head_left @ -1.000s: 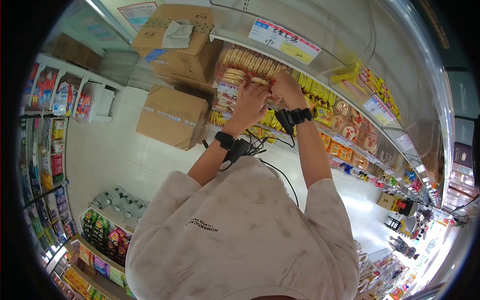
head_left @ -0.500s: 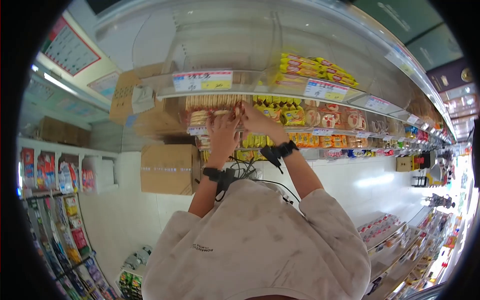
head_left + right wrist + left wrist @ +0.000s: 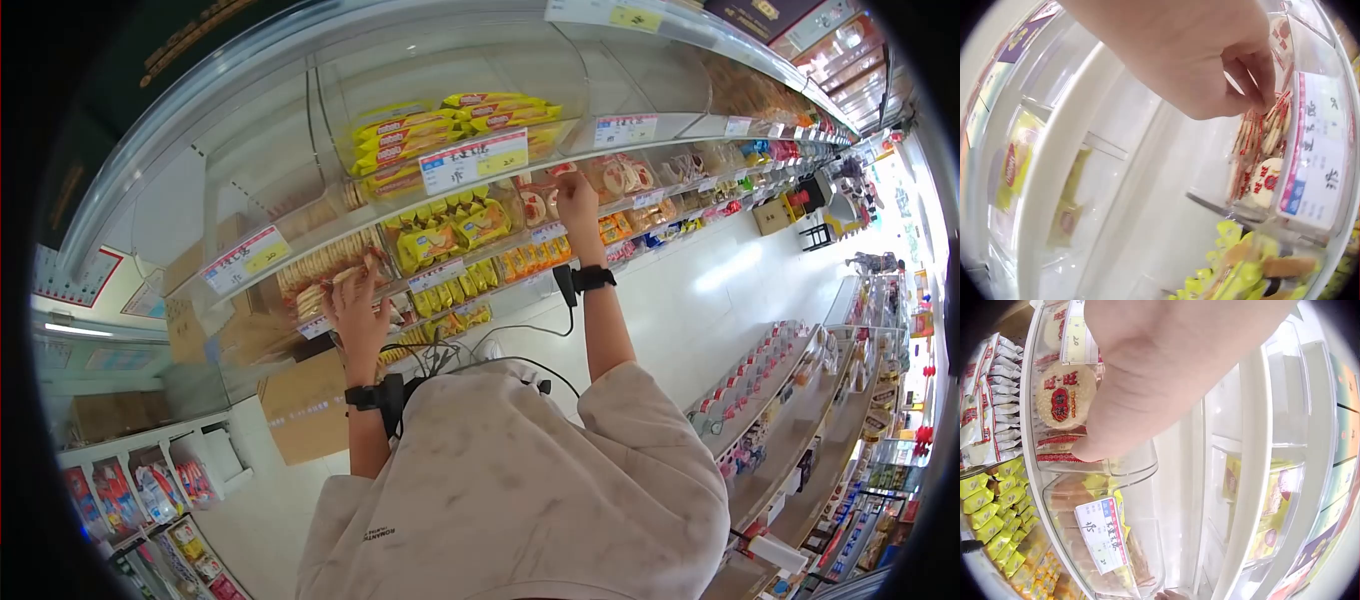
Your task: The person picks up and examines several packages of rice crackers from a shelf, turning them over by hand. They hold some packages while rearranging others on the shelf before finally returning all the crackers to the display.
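At the left end of the shelf in the head view, my left hand (image 3: 358, 305) rests with spread fingers on a bin of round crackers (image 3: 328, 262). Its thumb lies beside a clear-wrapped cracker packet (image 3: 1060, 403) with red print in the left wrist view; its other fingers are hidden there. Farther right, my right hand (image 3: 578, 212) reaches into another bin. In the right wrist view the right hand (image 3: 1204, 56) has its fingertips pinched together on the red-edged wrapper of a packet (image 3: 1275, 128), above upright cracker packets (image 3: 1265, 181).
Yellow snack packs (image 3: 455, 228) fill the bin between the hands. A clear upper shelf with a price label (image 3: 473, 162) overhangs them. Cardboard boxes (image 3: 305, 410) stand at the left, and cables (image 3: 450, 350) hang between the wrists. More shelving (image 3: 770, 420) stands at the right.
The view has turned and shifted right along the shelf. My right hand has left the left-end cracker bin and moved right, past the yellow packs; my left hand has stayed at the crackers.
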Tool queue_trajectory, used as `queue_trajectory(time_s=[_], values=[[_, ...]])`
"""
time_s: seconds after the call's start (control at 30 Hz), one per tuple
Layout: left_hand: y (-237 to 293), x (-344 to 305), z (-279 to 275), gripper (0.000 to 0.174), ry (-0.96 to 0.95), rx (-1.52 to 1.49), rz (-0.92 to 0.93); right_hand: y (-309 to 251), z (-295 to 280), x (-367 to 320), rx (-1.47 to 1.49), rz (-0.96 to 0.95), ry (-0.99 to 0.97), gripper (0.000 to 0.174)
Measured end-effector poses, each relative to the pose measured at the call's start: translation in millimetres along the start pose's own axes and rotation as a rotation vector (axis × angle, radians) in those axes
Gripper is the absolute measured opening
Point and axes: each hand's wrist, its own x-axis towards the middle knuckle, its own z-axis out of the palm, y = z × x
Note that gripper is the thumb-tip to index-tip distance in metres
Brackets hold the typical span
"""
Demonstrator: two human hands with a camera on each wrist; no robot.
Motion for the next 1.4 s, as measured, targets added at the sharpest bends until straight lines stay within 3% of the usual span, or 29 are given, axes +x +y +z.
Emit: queue_trajectory(time_s=[0.07,0.17,0.2,0.27,0.3,0.37,0.4,0.43,0.5,0.53,0.63,0.73,0.8,0.9,1.07,1.17,1.27,1.4], values=[[4,0,-4,0.06,-0.024,-0.005,-0.012,30,6,3,-0.223,-0.119,-0.014,0.019],[5,2,-4,0.061,-0.037,-0.004,-0.011,48,16,10,-0.605,0.076,-0.189,0.026],[3,2,-1,0.062,-0.029,-0.012,0.002,40,10,12,-0.562,0.177,-0.292,0.029],[-4,1,4,0.062,-0.017,-0.022,0.032,59,22,8,-0.638,0.156,-0.246,0.028],[-6,1,7,0.063,-0.006,-0.024,0.038,65,31,15,-0.665,0.122,-0.228,0.028],[-8,-1,5,0.063,0.018,-0.031,0.031,77,20,26,-0.445,-0.157,-0.235,0.03],[-7,0,4,0.063,0.028,-0.043,0.028,75,17,30,-0.438,-0.079,-0.246,0.03],[-4,0,4,0.063,0.041,-0.058,0.026,68,12,34,-0.438,-0.004,-0.257,0.03],[-2,-3,4,0.059,0.045,-0.018,-0.007,40,-6,30,-0.406,-0.127,-0.094,0.031],[-2,-2,4,0.058,0.05,-0.001,-0.021,5,-20,26,-0.302,-0.096,-0.112,0.028],[3,-3,1,0.057,0.056,-0.039,-0.054,-112,-64,3,0.069,0.06,-0.243,0.032],[6,-4,-3,0.057,0.072,-0.042,-0.058,-150,-44,-30,0.463,0.036,-0.457,0.038],[3,-4,0,0.055,0.101,-0.046,-0.045,-165,-26,-48,0.294,-0.116,-0.59,0.045],[4,-5,-4,0.053,0.101,-0.071,-0.045,-215,-5,-73,0.355,-0.189,-0.706,0.047],[-2,-8,4,0.049,0.138,-0.085,-0.03,-286,40,-84,-0.012,-0.492,-0.644,0.05],[-4,-9,4,0.044,0.163,-0.132,-0.027,-283,88,-84,-0.198,-0.627,-0.659,0.051],[-4,-9,2,0.043,0.18,-0.152,-0.031,-279,111,-81,-0.351,-0.638,-0.685,0.052],[-6,-13,1,0.047,0.227,-0.172,-0.031,-277,121,-60,-0.376,-0.81,-0.658,0.052]])
